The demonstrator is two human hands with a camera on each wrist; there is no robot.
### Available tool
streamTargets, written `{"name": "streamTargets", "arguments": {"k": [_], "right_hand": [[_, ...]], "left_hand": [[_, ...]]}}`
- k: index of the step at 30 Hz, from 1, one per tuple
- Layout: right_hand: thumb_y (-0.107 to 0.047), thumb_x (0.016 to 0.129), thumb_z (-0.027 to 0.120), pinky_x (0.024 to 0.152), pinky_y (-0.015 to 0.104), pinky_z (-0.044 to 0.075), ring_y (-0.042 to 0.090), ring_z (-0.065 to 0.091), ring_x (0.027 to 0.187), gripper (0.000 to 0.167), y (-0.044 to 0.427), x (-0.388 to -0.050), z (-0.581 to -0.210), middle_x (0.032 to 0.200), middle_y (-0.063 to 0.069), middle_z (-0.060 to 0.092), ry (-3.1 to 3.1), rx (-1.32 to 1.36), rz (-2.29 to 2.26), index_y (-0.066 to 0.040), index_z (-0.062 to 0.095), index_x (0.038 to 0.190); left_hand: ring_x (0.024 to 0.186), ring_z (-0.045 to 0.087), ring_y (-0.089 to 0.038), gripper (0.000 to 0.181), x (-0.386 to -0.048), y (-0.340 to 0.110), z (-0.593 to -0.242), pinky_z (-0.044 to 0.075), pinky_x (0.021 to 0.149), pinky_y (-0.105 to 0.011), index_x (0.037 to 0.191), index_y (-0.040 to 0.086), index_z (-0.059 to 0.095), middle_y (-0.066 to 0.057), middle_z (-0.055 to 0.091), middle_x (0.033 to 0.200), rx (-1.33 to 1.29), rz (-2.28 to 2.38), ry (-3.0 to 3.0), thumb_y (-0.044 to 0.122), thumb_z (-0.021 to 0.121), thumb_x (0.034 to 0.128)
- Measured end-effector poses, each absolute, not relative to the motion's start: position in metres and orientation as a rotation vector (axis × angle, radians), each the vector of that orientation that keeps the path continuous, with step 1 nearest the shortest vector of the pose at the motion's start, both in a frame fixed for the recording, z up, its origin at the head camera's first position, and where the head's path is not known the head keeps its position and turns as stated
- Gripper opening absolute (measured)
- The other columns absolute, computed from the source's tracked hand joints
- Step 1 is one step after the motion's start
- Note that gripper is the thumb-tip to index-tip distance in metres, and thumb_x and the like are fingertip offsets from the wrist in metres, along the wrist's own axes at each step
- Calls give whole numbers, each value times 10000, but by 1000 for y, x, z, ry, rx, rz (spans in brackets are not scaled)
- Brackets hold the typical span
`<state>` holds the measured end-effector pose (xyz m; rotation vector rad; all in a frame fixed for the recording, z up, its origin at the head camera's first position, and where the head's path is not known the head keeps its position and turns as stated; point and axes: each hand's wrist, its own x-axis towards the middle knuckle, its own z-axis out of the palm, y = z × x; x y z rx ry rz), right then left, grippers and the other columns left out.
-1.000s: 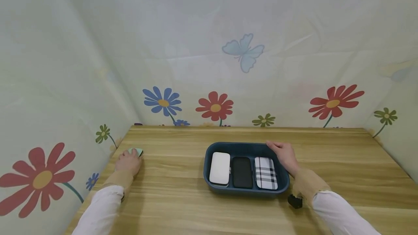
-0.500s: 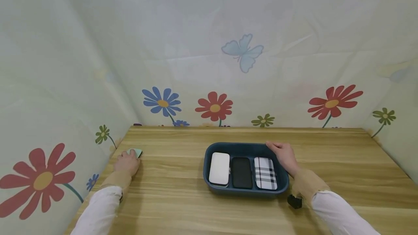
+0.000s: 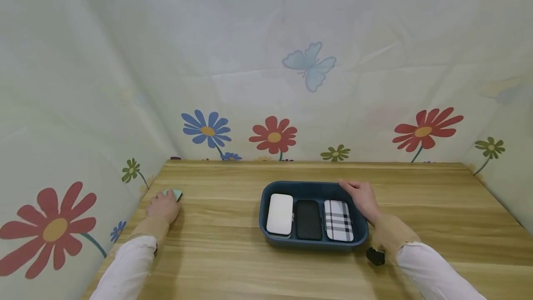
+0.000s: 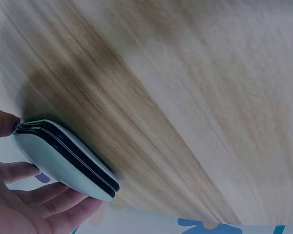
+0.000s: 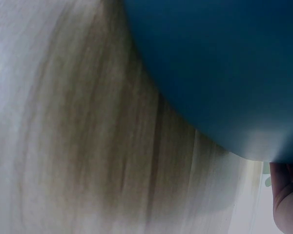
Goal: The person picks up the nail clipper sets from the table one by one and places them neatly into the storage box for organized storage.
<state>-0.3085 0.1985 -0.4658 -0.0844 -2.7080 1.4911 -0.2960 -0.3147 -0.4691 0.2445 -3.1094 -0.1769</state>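
At the table's left edge, my left hand (image 3: 163, 207) holds a small mint-green case (image 4: 63, 161) with a black double rim. In the left wrist view, the thumb is at one end of this case and the fingers lie along its side. My right hand (image 3: 363, 200) grips the far right rim of a dark blue basin (image 3: 306, 245). Inside the basin, side by side, lie a white case (image 3: 280, 214), a black case (image 3: 308, 220) and a plaid case (image 3: 339, 220). Something mostly hidden lies beneath the white one. The basin's curved wall fills much of the right wrist view.
The wood-grain table (image 3: 225, 263) extends between the hands and to the right of the basin. A pale backdrop (image 3: 233, 59) with printed flowers rises behind the table and along its left side. A black object (image 3: 375, 256) is under the right wrist.
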Motion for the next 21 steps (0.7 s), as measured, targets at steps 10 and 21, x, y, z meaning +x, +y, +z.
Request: {"name": "streamTargets", "arguments": {"k": [10,21], "right_hand": [[-445,879,466,969,484,345,345,423,1192,559,199,-308,-466,1229,201,507,-2709,-70,1480,19,544,1181],[-507,859,455,974,485,339,347,422,1193,621,198,-306,-465,1232,199,504,-2713,-81,1468,19,546,1178]], "left_hand": [[932,458,-515,436,-296,-312,-467,432,674,-575,1144,-100,387,-391,420,1019,288,-190,-3117,230,456,868],[951,470,-487,533,-299,-313,-465,436,695,-554,1181,-100,374,-371,444,1036,363,-299,-3098,268,518,823]]}}
